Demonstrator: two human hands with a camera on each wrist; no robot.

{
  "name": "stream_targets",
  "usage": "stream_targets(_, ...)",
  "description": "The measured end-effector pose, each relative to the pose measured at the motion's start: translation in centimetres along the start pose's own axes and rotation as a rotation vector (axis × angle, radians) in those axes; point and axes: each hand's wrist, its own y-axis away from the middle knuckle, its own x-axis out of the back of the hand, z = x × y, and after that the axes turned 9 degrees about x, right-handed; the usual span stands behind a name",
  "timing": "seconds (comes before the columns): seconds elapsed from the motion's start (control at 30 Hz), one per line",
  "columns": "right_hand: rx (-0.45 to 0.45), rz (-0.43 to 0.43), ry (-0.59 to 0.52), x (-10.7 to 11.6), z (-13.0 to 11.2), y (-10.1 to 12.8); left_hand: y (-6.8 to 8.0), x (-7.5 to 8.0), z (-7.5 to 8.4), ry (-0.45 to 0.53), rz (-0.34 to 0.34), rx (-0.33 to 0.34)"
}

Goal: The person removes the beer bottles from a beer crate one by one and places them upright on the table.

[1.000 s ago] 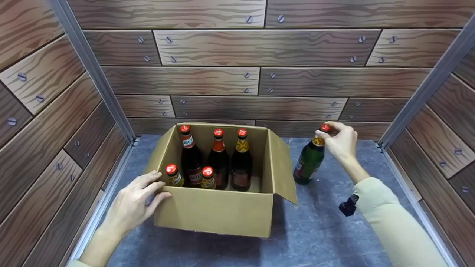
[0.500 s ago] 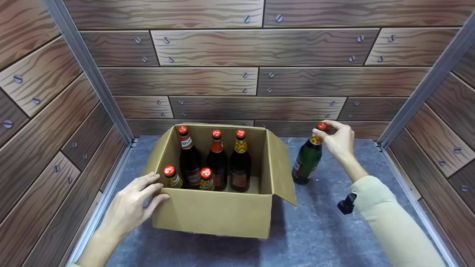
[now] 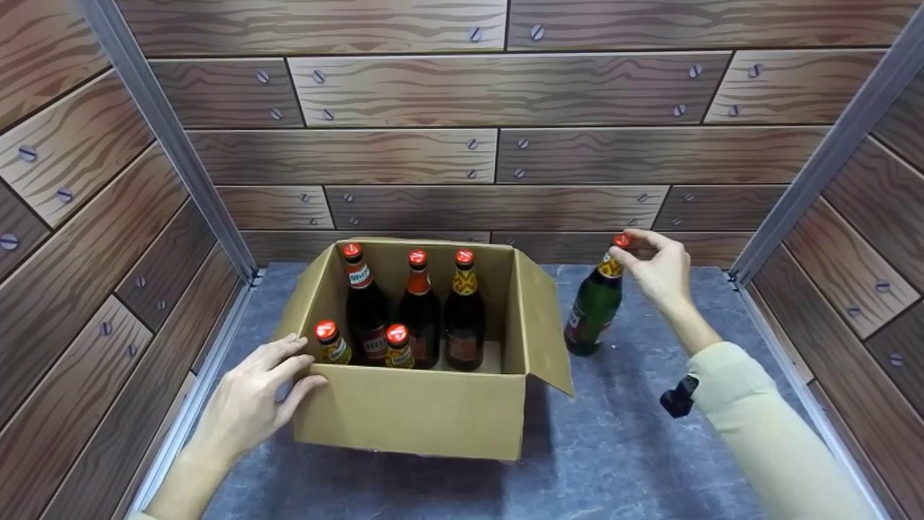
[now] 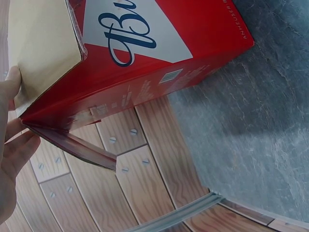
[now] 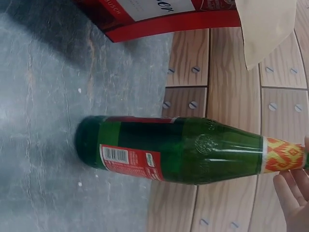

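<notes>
Extending below pinching right-hand fingers [image 5: 288, 199] — a green bottle [image 3: 596, 307].

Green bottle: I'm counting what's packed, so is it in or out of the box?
Out: the head view shows the green bottle beside the box, past its side flap, with the right hand at its neck.

Bright, even light; soft shadows on grey surface [image 3: 592, 462]; glints on green bottle [image 5: 217, 150]; wrist views softer
</notes>
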Motion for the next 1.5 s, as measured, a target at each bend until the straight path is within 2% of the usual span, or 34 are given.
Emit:
stream_targets(0.27,0.052,0.024,-0.066,1.5,-3.0,-0.6,0.0,0.0,-0.2,0.014,0.004,0.012)
stream_targets(0.57,0.168,-0.063,-0.16,0.9,-7.1,-0.8,0.1,0.1,-0.2,0.012,0.0,0.019)
stream_targets(0.87,0.209,-0.147,-0.282,-2.7,-10.9,-0.2,0.0,0.1,-0.2,0.013,-0.002,0.017)
stream_targets(1.1,0.169,-0.219,-0.402,-5.8,-12.4,1.0,0.1,0.0,0.0,0.016,0.009,0.015)
stream_targets(1.5,0.122,-0.297,-0.406,-10.0,-12.7,2.7,0.1,-0.1,0.1,0.023,0.014,0.017)
